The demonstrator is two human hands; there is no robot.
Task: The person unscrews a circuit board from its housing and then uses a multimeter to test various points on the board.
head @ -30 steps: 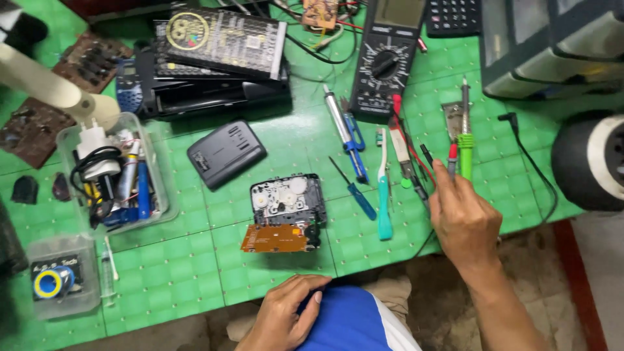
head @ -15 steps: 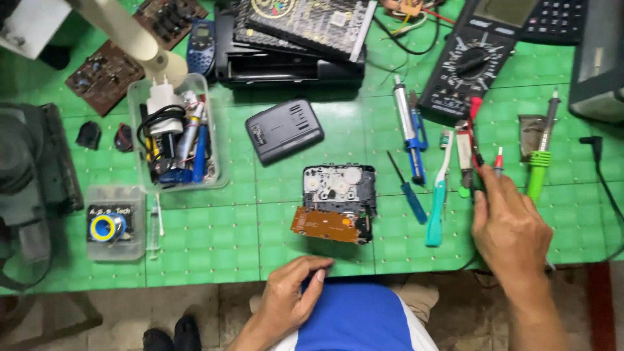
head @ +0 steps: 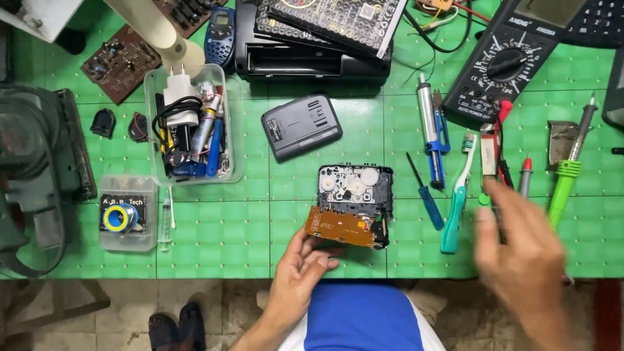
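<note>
An opened black cassette mechanism [head: 354,188] with white gears lies on the green table [head: 221,234], an orange circuit board [head: 339,226] folded out at its lower left. My left hand [head: 300,272] rests at the table's front edge, with thumb and fingertips touching the board's lower left corner and fingers apart. My right hand [head: 520,260] is blurred, fingers spread and holding nothing. It hovers over the table's front right, just below a row of tools: a teal toothbrush [head: 458,195], a blue screwdriver [head: 426,192], a red probe [head: 525,172] and a green soldering iron [head: 567,175].
A grey device cover [head: 301,127] lies behind the mechanism. A clear tub [head: 231,123] of cables and pens, a small box [head: 127,213] with a solder reel and a syringe [head: 166,218] stand left. A multimeter [head: 513,58], a desoldering pump [head: 429,117] and a black device [head: 312,55] sit behind.
My left hand has come up from the table's edge to touch the orange board. My right hand has pulled back from the tools toward the front. The view has shifted left and closer.
</note>
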